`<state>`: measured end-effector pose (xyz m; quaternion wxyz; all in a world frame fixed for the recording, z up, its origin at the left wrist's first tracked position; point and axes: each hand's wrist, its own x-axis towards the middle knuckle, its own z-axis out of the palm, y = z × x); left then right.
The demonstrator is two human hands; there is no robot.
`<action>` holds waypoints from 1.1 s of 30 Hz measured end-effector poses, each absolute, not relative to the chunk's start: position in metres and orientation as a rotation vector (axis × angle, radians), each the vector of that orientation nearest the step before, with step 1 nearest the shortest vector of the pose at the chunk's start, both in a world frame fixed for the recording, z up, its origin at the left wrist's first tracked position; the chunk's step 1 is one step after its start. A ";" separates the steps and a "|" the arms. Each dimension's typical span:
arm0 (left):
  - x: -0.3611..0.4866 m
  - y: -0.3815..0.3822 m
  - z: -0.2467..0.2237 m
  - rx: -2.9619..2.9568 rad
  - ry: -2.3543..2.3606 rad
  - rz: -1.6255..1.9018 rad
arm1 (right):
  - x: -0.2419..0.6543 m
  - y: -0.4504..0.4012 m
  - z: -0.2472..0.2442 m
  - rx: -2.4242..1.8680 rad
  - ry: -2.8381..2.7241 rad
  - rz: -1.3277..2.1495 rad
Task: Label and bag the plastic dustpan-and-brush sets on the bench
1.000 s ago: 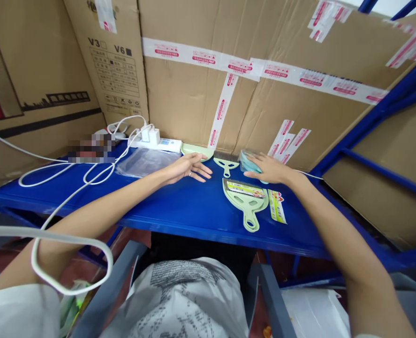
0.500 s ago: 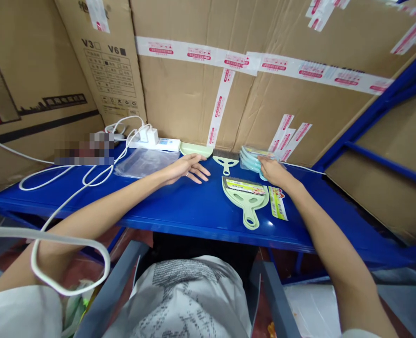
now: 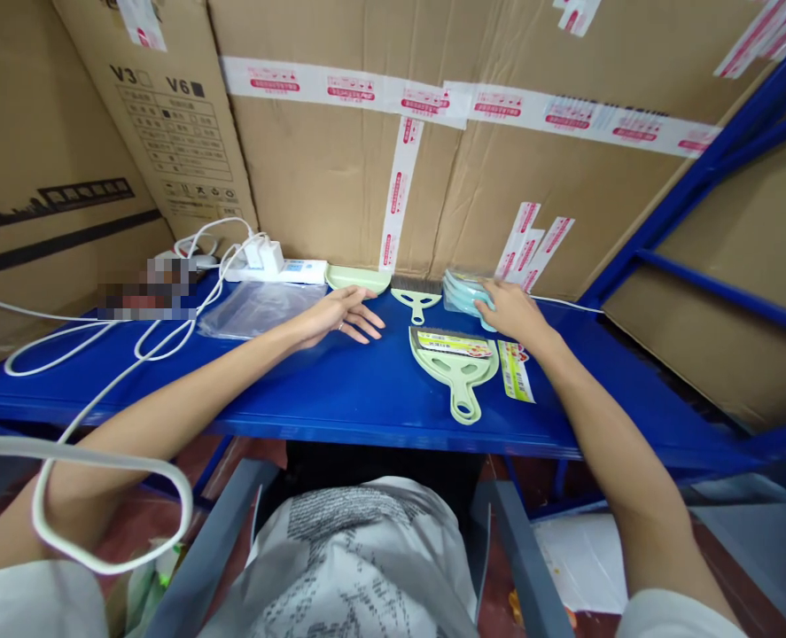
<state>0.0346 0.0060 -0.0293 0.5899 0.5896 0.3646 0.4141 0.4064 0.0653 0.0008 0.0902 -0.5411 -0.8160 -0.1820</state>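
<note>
My left hand (image 3: 343, 316) hovers over the blue table with its fingers apart and nothing in it, just in front of a pale green dustpan (image 3: 358, 279). At the back right, my right hand (image 3: 509, 310) rests at the right side of a light blue item in clear plastic (image 3: 464, 294), its fingers spread. Between the hands lies a small green brush (image 3: 416, 297). Nearer the front edge, a green dustpan and brush set (image 3: 455, 372) carries a yellow label. A loose label card (image 3: 516, 372) lies to its right.
Clear plastic bags (image 3: 260, 310) lie at the left. Behind them, a white power strip (image 3: 303, 271) holds plugs, with white cables (image 3: 159, 328) looping leftward. Cardboard (image 3: 326, 177) stands along the back, and a blue frame bar (image 3: 698, 190) slopes at the right.
The view has shifted slightly. My right hand has loosened on the light blue item, its fingers now more spread at the item's side. My left hand looks much the same.
</note>
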 end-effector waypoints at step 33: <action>0.035 0.009 -0.033 1.448 0.920 0.949 | 0.424 0.025 0.011 -1.184 -2.987 0.413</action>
